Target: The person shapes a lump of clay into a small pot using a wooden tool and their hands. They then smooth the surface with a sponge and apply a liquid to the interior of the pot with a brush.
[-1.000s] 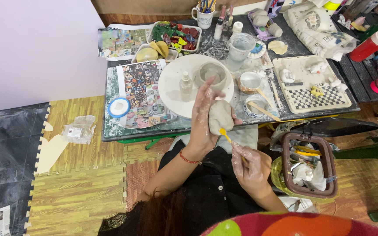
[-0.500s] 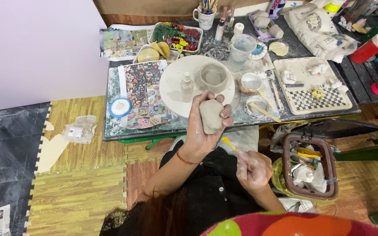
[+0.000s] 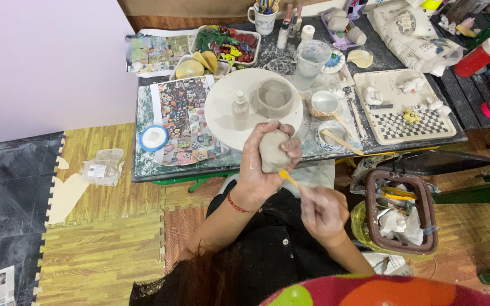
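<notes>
My left hand [image 3: 259, 167] grips a grey lump of clay [image 3: 273, 151], held up over the near edge of the low table [image 3: 143, 170]. My right hand [image 3: 323, 211] holds a thin yellow-handled tool [image 3: 288, 178] whose tip touches the lower side of the clay. A red band circles my left wrist. Just beyond the clay lies a round white turntable [image 3: 222, 113] carrying a grey clay cup [image 3: 273, 97] and a small white bottle [image 3: 239, 105].
Two small bowls with wooden sticks [image 3: 325, 105], a clear water cup [image 3: 311, 58], a checkered tray [image 3: 404, 122] with small clay figures, a blue-rimmed lid [image 3: 153, 137] and a tray of coloured pieces [image 3: 222, 41] crowd the table. A brown basket [image 3: 401, 209] stands on the floor at my right.
My left hand has lowered the clay slightly toward me and turned it. My right hand brought the tool tip up against the clay's underside.
</notes>
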